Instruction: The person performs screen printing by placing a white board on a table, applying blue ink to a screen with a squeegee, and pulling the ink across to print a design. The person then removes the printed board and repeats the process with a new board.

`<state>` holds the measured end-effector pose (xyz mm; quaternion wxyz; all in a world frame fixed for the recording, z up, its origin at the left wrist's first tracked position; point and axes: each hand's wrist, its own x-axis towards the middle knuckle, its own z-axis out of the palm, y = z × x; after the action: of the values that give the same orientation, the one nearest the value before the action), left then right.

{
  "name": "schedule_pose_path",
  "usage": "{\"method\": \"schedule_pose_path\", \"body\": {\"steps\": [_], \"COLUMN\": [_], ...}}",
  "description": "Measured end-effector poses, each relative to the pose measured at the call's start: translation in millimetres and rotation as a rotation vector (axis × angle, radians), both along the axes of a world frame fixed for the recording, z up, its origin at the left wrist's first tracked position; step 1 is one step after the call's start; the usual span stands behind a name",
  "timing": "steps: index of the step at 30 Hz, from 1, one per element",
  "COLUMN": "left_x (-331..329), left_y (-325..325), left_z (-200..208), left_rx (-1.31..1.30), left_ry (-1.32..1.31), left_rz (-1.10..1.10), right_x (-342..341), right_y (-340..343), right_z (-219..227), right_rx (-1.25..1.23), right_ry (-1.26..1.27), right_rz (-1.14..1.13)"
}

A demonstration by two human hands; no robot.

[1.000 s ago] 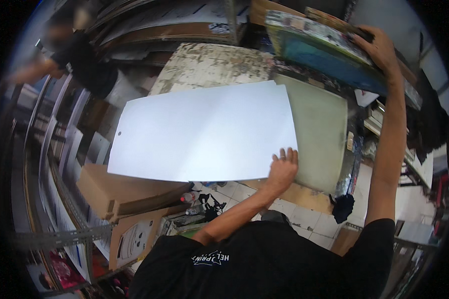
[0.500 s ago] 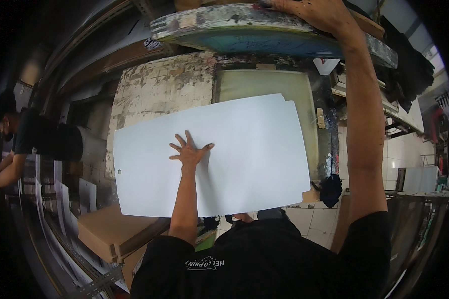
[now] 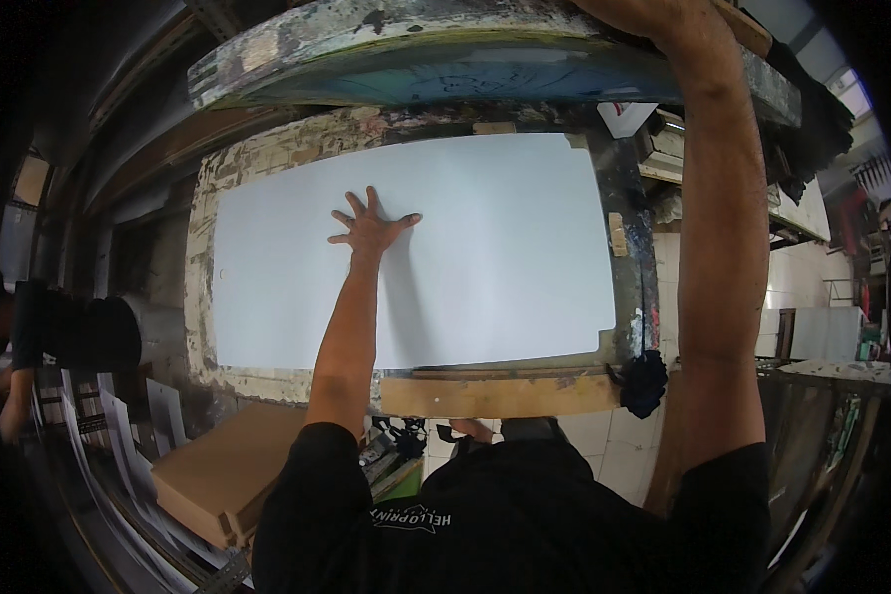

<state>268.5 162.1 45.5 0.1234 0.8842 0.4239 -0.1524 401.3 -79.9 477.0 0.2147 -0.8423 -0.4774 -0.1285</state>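
A large white sheet [image 3: 495, 247] with notched right corners lies across the paint-stained work table [image 3: 200, 297]. My left hand [image 3: 371, 234] rests on its left-middle part, palm down and fingers spread wide. Above the far side of the table stands a raised, paint-crusted screen frame [image 3: 416, 49] with a bluish mesh on its underside. My right hand [image 3: 653, 14] is on the top edge of this frame at the upper right; its fingertips are cut off by the picture's edge.
Along the table's near edge runs a wooden strip [image 3: 505, 396], with a dark rag [image 3: 643, 384] at its right end. A cardboard box [image 3: 228, 465] stands at the lower left, beside racked white sheets [image 3: 119, 426]. A person [image 3: 69, 327] is bent over at far left.
My left hand and the white sheet have moved away from me, onto the table. The sheet now covers most of the pale panel, and the wooden strip shows. My right hand stays at the frame.
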Motion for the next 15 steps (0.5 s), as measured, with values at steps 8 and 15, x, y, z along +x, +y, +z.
{"method": "schedule_pose_path", "body": {"steps": [8, 15], "left_x": [15, 22], "left_y": [6, -7], "left_z": [-1, -1], "left_rx": [-0.009, -0.009], "left_ry": [-0.038, -0.076], "left_rz": [-0.044, -0.018], "right_x": [1, 5], "right_y": [-3, -4], "right_z": [-6, -6], "right_rx": [0.084, 0.069], "right_ry": [-0.089, -0.050], "right_rz": [-0.017, 0.005]}}
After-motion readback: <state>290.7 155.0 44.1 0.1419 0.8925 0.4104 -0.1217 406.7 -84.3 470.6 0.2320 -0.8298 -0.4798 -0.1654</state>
